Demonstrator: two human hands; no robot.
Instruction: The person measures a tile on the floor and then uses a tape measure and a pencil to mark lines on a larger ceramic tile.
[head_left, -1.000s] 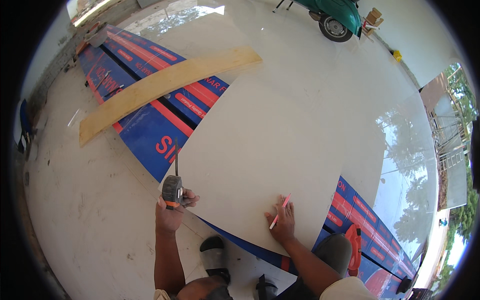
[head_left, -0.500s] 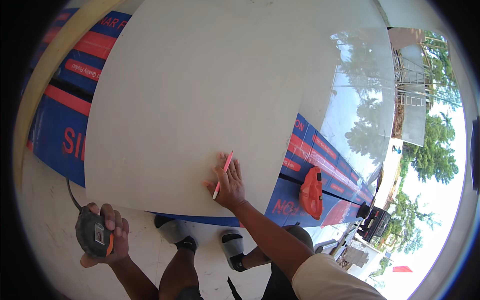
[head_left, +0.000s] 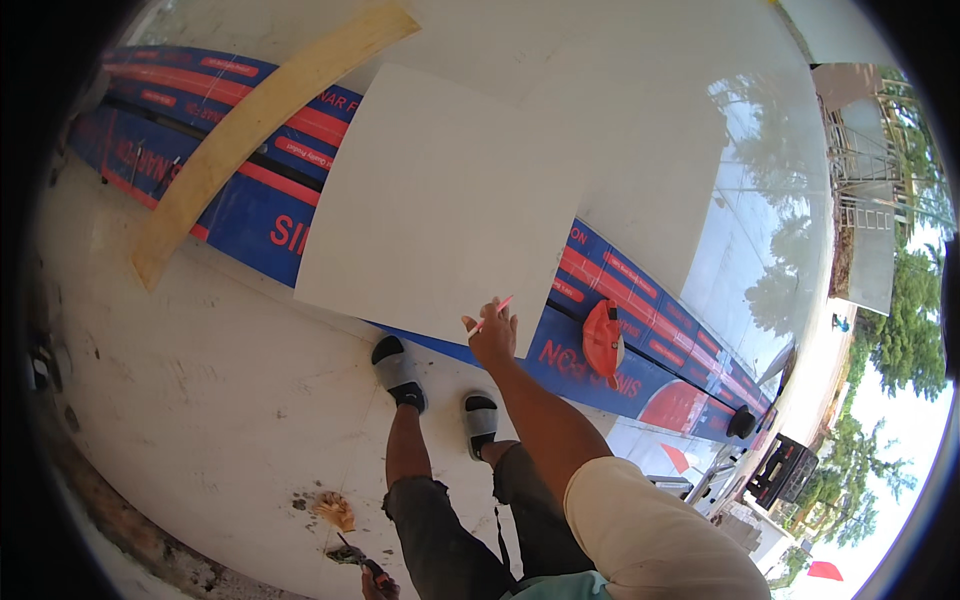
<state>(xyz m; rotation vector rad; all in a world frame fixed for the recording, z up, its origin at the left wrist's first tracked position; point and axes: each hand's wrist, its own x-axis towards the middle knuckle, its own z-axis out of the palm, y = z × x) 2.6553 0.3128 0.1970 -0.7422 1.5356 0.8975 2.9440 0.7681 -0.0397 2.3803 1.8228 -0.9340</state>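
Right hand is pinching pink pen by near-right corner of board; left hand is showing at orange-black tool, grip unclear.

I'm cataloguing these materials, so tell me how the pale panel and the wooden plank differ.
The pale panel is broad and four-sided, while the wooden plank is long and narrow. The panel is off-white; the plank is yellowish. The right hand is at the panel's near edge, whereas the plank lies farther left with no hand on it. Both lie across the blue-and-red strip.
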